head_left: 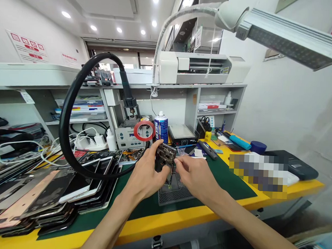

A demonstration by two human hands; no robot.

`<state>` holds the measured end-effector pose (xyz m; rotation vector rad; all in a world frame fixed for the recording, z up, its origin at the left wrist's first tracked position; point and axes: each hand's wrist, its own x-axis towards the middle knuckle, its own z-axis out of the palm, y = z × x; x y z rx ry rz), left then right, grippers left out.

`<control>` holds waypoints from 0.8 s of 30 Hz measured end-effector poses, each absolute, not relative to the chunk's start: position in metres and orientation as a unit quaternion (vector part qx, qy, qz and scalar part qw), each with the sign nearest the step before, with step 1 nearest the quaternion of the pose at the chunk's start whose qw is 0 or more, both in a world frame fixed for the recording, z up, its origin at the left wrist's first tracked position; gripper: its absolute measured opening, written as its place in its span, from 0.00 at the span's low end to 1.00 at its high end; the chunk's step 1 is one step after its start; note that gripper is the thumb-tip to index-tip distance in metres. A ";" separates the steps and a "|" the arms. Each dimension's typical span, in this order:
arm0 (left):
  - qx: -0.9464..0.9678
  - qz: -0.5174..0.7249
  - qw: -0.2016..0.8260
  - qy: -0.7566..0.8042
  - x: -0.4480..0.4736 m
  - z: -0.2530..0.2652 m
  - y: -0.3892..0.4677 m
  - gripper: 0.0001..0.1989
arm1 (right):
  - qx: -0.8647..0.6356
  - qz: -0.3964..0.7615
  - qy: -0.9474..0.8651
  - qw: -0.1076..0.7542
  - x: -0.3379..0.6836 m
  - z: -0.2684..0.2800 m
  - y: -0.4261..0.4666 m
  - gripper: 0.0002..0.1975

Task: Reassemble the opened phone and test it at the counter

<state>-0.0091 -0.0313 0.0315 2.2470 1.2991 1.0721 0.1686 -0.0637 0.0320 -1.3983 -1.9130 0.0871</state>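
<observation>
My left hand (147,171) is closed around an opened phone (166,152), holding it upright and tilted, with its circuit board and inner parts facing me. The thumb presses low on the phone and a finger lies along its top edge. At the phone's right edge, the fingers of my right hand (195,173) are pinched together; whatever is between them is hidden. Below both hands a grey perforated pad (176,201) lies on the dark green mat (224,180).
Stacked phone parts (50,196) fill the left side. A thick black hose (63,123) loops over them. Behind the phone stand a spray can (160,126), a roll of red tape (143,130) and a flat heating plate (182,134). A black case (293,163) lies right, beside a blurred patch.
</observation>
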 end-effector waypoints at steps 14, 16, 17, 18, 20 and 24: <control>0.744 0.437 0.110 0.492 0.011 0.034 -0.030 0.27 | -0.539 0.004 -0.757 0.369 0.165 0.010 -0.063 0.17; 0.740 0.445 0.090 0.496 0.014 0.033 -0.029 0.27 | -0.541 0.006 -0.756 0.369 0.165 0.006 -0.062 0.17; 0.739 0.451 0.078 0.495 0.016 0.033 -0.029 0.27 | -0.543 0.005 -0.754 0.369 0.165 0.005 -0.062 0.16; 0.737 0.457 0.066 0.493 0.017 0.032 -0.029 0.27 | -0.545 0.005 -0.753 0.369 0.165 0.004 -0.062 0.16; 0.733 0.466 0.051 0.492 0.018 0.032 -0.028 0.26 | -0.549 0.005 -0.750 0.368 0.165 0.004 -0.062 0.16; 0.730 0.463 0.051 0.501 0.019 0.032 -0.029 0.26 | -0.548 0.007 -0.752 0.365 0.164 0.005 -0.064 0.16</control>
